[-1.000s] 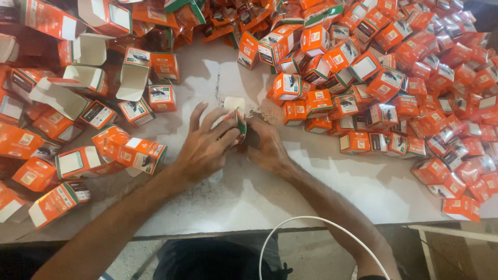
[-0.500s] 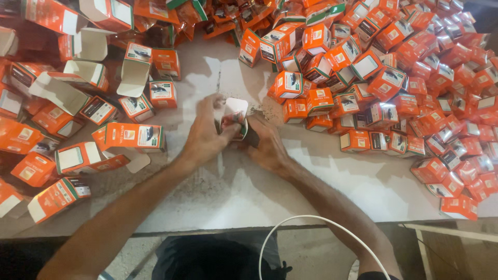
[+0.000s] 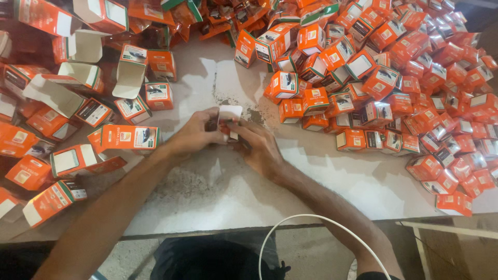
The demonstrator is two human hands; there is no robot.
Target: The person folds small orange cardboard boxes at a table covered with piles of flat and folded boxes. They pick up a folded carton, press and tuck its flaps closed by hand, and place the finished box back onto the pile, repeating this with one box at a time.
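Both hands' grip (image 3: 228, 136) clamps a small box (image 3: 230, 112) (orange boxes (image 3: 394, 78) crowd the table (image 3: 311, 176)).

view: head | looks steeply down, facing the far edge of the desk (image 3: 218, 192) | close, above near edge

orange-and-white small boxes (image 3: 394, 78); pale grey table (image 3: 311, 176); white cable (image 3: 290, 228)
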